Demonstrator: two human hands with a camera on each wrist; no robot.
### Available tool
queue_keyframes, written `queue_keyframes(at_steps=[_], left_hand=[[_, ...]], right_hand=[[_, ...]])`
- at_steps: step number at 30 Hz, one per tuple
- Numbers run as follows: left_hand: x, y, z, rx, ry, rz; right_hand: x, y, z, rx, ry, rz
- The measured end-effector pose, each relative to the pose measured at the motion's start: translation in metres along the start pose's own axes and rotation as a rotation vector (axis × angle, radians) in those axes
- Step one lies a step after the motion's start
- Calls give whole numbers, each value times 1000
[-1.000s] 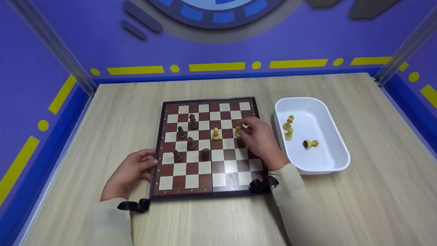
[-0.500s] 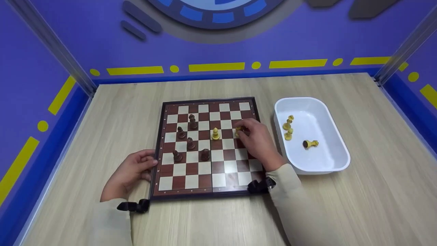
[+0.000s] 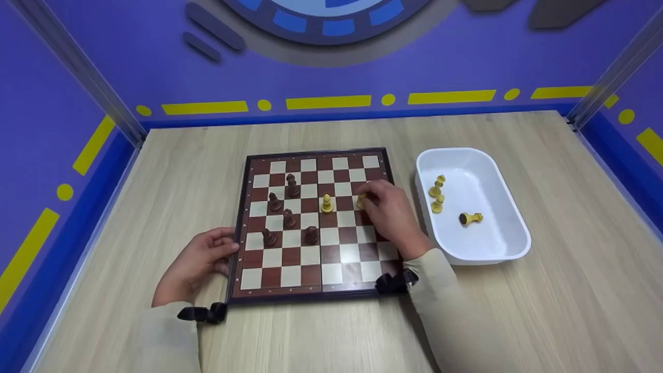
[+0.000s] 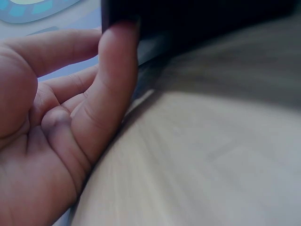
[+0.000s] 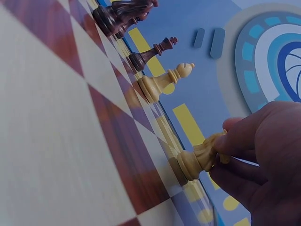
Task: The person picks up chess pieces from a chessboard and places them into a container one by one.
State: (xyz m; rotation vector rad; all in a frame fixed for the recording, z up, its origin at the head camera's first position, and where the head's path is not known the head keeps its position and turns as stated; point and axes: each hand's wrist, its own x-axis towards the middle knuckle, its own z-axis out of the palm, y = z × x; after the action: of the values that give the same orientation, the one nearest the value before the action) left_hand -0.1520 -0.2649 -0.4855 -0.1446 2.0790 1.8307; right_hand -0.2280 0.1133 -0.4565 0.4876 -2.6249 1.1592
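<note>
At the board's left frame, my left hand (image 3: pixel 199 261) rests its thumb and fingertips against the dark side of the chessboard (image 3: pixel 349 253). In the left wrist view, the thumb (image 4: pixel 115 66) touches that side. Over the right half, my right hand (image 3: pixel 391 212) pinches the top of a cream chess piece, seemingly a knight (image 5: pixel 195 162), between thumb and fingers. It is upright, its base at the board surface; the fingers cover its head. A cream bishop (image 5: pixel 160 84) stands to its left, and beyond it are dark pieces, including a king (image 5: pixel 150 54).
Right of the board is a white plastic tub (image 3: pixel 479 178). Inside are a cream piece lying on its side (image 3: pixel 470 218) and two more cream pieces by the left wall. Several dark pieces (image 3: pixel 290 217) stand on the board's left half. Blue-purple panels (image 3: pixel 331 77) enclose the table.
The right hand has shifted slightly left and its fingers have closed in around the cream piece's top. The left hand, board and tub stay where they were.
</note>
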Motion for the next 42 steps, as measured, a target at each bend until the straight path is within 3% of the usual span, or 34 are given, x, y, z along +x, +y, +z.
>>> queue_keyframes(at_steps=[4,15,42], left_hand=[[1,-1,0,1,4,-3],[1,-2,-1,-25,-3,13],[0,-2,-2,-35,-32,17]], right_hand=[[0,-2,-1,-10,-1,9],[2,-8,-11,19,51,-64],[3,-12,-40,55,20,37]])
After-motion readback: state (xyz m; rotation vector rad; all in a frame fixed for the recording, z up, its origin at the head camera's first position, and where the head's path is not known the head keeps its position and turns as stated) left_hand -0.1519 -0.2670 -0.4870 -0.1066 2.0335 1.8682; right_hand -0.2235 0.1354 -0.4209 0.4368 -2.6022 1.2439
